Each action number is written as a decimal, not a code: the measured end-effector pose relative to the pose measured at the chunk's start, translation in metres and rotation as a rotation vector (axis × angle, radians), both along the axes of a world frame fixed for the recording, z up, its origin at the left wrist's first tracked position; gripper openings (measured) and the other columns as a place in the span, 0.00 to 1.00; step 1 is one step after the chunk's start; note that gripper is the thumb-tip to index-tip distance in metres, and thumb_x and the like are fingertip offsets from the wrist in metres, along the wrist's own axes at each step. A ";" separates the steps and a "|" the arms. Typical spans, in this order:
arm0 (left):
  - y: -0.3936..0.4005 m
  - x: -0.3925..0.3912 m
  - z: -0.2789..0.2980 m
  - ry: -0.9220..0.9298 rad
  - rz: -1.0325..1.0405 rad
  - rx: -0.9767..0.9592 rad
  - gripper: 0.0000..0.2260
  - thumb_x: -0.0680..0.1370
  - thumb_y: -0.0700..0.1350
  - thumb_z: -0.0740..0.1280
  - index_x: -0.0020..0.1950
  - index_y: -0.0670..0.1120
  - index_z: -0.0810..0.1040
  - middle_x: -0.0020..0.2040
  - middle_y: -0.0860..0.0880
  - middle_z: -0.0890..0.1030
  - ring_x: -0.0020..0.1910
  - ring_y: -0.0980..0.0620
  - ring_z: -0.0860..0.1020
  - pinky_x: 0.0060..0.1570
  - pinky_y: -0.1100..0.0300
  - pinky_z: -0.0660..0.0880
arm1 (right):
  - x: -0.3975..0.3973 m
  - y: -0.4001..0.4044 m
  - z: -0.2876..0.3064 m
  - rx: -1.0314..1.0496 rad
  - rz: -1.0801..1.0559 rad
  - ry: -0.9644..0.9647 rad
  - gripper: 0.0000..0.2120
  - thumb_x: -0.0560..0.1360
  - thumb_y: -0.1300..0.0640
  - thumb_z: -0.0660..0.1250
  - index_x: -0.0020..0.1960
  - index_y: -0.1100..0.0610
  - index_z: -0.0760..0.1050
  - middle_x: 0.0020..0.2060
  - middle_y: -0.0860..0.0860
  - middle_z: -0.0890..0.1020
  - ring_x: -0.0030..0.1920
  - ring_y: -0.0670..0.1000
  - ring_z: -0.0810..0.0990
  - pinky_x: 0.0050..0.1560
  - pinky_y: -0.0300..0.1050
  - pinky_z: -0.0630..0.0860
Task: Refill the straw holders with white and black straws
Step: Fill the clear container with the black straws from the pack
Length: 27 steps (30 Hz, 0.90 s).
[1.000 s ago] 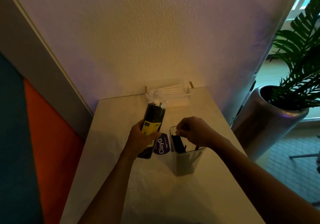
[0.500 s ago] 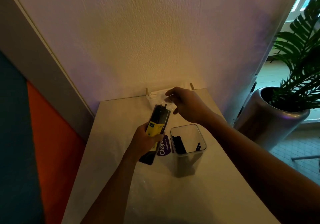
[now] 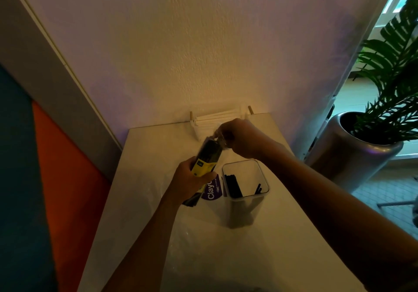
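My left hand [image 3: 190, 178] grips a clear packet of black straws [image 3: 209, 153] with a yellow label, tilted up toward the wall. At the packet's open plastic top, my right hand [image 3: 239, 138] pinches the wrapping or the straw ends; which one is hidden by the fingers. Just right of the packet stands a clear square straw holder [image 3: 245, 192] with a few black straws inside. A tray of white straws [image 3: 217, 119] lies against the wall at the table's back edge, partly behind my right hand.
A purple "Clay" label [image 3: 211, 192] lies flat beside the holder. The white table [image 3: 144, 178] ends at the wall behind and drops off on both sides. A silver planter [image 3: 352, 153] with a green plant stands on the floor to the right.
My right hand left the holder, reached to the packet's top, and now pinches there. My left hand has raised and tilted the packet toward the wall.
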<state>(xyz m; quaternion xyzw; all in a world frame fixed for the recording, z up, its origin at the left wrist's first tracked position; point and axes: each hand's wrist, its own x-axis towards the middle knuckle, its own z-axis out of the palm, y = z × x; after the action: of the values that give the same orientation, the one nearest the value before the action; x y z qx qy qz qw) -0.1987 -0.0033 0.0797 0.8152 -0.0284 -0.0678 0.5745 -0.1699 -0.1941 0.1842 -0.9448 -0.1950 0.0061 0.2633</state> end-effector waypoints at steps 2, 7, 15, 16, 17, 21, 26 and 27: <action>0.001 0.000 -0.002 0.007 -0.006 -0.005 0.16 0.69 0.43 0.77 0.52 0.55 0.78 0.48 0.53 0.84 0.49 0.53 0.82 0.51 0.49 0.81 | -0.002 -0.001 -0.003 0.013 -0.011 0.019 0.13 0.77 0.65 0.66 0.59 0.56 0.79 0.46 0.47 0.79 0.48 0.47 0.79 0.47 0.37 0.76; 0.000 -0.001 0.000 0.040 0.018 -0.025 0.15 0.69 0.44 0.77 0.52 0.53 0.78 0.47 0.51 0.84 0.47 0.52 0.82 0.50 0.49 0.81 | -0.006 -0.003 -0.005 0.068 0.004 0.069 0.15 0.74 0.64 0.70 0.59 0.54 0.79 0.46 0.46 0.80 0.49 0.46 0.79 0.49 0.39 0.76; -0.002 -0.002 0.002 0.086 0.001 -0.066 0.14 0.69 0.44 0.77 0.51 0.53 0.78 0.49 0.49 0.84 0.48 0.49 0.82 0.49 0.51 0.80 | -0.011 0.000 -0.012 0.159 -0.103 -0.026 0.10 0.73 0.70 0.69 0.48 0.56 0.82 0.43 0.49 0.84 0.46 0.46 0.82 0.47 0.38 0.80; -0.002 -0.003 0.002 0.090 0.002 -0.073 0.15 0.69 0.44 0.77 0.51 0.53 0.78 0.49 0.49 0.84 0.49 0.49 0.82 0.49 0.51 0.80 | -0.012 0.000 -0.012 0.176 -0.107 -0.029 0.11 0.72 0.70 0.69 0.48 0.56 0.83 0.42 0.49 0.84 0.46 0.46 0.82 0.45 0.35 0.79; -0.002 -0.003 0.002 0.090 0.002 -0.075 0.15 0.69 0.44 0.77 0.51 0.53 0.77 0.49 0.50 0.84 0.49 0.49 0.82 0.49 0.52 0.80 | -0.013 0.001 -0.012 0.188 -0.109 -0.040 0.12 0.72 0.71 0.69 0.49 0.56 0.82 0.42 0.49 0.84 0.45 0.46 0.82 0.45 0.35 0.79; -0.003 -0.007 0.004 0.098 -0.003 -0.083 0.14 0.69 0.43 0.77 0.50 0.53 0.77 0.48 0.50 0.83 0.47 0.50 0.83 0.47 0.54 0.80 | -0.015 0.000 -0.009 0.230 -0.098 -0.081 0.09 0.73 0.69 0.69 0.46 0.57 0.81 0.43 0.49 0.84 0.46 0.47 0.82 0.47 0.41 0.81; -0.003 -0.011 0.002 0.118 -0.024 -0.074 0.14 0.70 0.43 0.77 0.50 0.53 0.77 0.48 0.50 0.83 0.47 0.51 0.83 0.47 0.55 0.80 | -0.018 -0.001 -0.003 0.245 -0.086 -0.060 0.07 0.73 0.67 0.69 0.46 0.56 0.81 0.40 0.44 0.81 0.43 0.43 0.80 0.41 0.30 0.73; -0.003 -0.012 0.002 0.118 -0.026 -0.073 0.14 0.70 0.43 0.77 0.50 0.53 0.77 0.47 0.51 0.83 0.47 0.51 0.83 0.46 0.55 0.80 | -0.018 -0.002 -0.002 0.261 -0.100 -0.050 0.08 0.73 0.67 0.69 0.46 0.55 0.80 0.40 0.43 0.80 0.43 0.42 0.79 0.40 0.29 0.72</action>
<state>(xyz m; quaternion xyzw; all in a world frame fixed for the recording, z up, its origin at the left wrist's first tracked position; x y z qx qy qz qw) -0.2110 -0.0064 0.0813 0.7880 -0.0078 -0.1221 0.6035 -0.1881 -0.1959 0.1820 -0.9108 -0.1535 -0.0560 0.3790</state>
